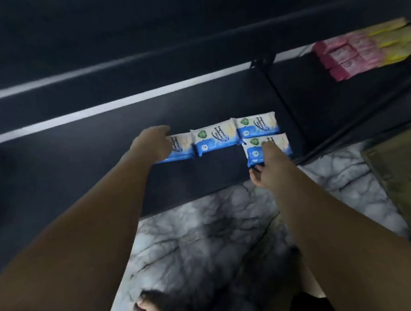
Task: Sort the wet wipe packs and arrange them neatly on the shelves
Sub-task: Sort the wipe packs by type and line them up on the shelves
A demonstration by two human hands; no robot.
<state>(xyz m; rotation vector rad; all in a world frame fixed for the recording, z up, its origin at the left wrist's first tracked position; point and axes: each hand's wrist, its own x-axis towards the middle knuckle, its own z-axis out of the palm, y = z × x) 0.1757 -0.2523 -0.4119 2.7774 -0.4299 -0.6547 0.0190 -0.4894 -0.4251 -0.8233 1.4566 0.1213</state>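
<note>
Antibacterial wipe packs (214,138) lie on the dark shelf (92,167) — three in a row, one in front. There the right hand (266,162) pinches the front pack (256,152); the left hand (153,144) touches the leftmost pack (182,147) — fingers hidden, grip unclear.

Three blue-and-white wipe packs (214,140) lie flat in a row (labels turned sideways) on the dark shelf (80,167); a fourth pack (253,150) lies just at the rightmost's 6 o'clock.

Dim, soft motion blur thruout, dark shelf (196,103) murky, wide-angle bending at edges.
</note>
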